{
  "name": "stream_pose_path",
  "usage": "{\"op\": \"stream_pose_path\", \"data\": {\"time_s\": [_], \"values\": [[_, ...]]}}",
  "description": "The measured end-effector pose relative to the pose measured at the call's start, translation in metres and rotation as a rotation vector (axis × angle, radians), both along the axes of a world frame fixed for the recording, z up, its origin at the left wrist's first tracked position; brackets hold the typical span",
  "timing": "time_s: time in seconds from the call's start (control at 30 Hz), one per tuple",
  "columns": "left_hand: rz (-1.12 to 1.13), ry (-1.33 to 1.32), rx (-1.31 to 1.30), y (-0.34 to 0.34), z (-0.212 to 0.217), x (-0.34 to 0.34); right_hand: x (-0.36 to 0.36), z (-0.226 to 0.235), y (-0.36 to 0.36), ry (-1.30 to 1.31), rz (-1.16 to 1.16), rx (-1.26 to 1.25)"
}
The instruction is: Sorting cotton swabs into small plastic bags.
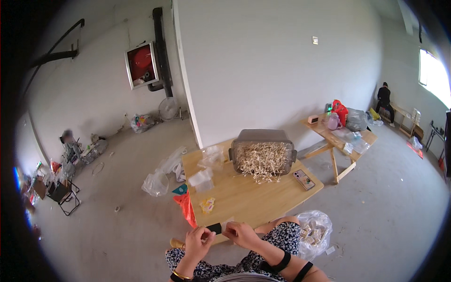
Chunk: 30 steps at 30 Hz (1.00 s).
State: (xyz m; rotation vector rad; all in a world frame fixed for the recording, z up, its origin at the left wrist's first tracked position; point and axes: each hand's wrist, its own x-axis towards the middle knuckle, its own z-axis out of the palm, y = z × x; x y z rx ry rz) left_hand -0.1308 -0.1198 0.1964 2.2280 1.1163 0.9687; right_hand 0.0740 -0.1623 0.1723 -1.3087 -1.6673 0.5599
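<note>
My left hand (199,242) and my right hand (240,235) are close together at the near edge of the wooden table, both with fingers curled in a pinch. What they hold, if anything, is too small to make out. Between them lies a flat black piece (214,229). A bit of clear plastic (228,220) shows just behind my right fingertips. Farther back, a grey plastic bin (263,136) lies tipped on its side, with a heap of cotton swabs (263,160) spilling from its mouth onto the table.
On the table (244,199) are clear plastic bags (202,178), a yellow-and-white packet (207,205) and a phone (304,180). An orange bag (186,209) hangs off its left side. A bag of small packs (314,235) stands on the floor at right. Other people sit farther off.
</note>
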Motion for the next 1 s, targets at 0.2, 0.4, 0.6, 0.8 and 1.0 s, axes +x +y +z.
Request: {"op": "stream_pose_path", "data": {"time_s": [0.2,0.4,0.6,0.8,1.0], "values": [[-0.207,-0.06,-0.122,-0.007,0.004,0.009,-0.018,0.018,-0.01,0.065,0.14,0.04],[-0.182,0.098,0.092,-0.002,-0.003,-0.003,-0.008,0.006,-0.008,0.041,0.121,-0.014],[-0.117,0.045,0.301,-0.006,0.01,-0.002,-0.009,0.012,-0.005,0.04,-0.037,-0.095],[-0.265,0.149,0.333,-0.007,0.021,0.007,-0.007,0.005,-0.005,0.259,0.285,-0.269],[-0.209,0.148,0.076,-0.007,0.014,-0.004,-0.004,-0.009,-0.002,0.359,0.284,-0.306]]}}
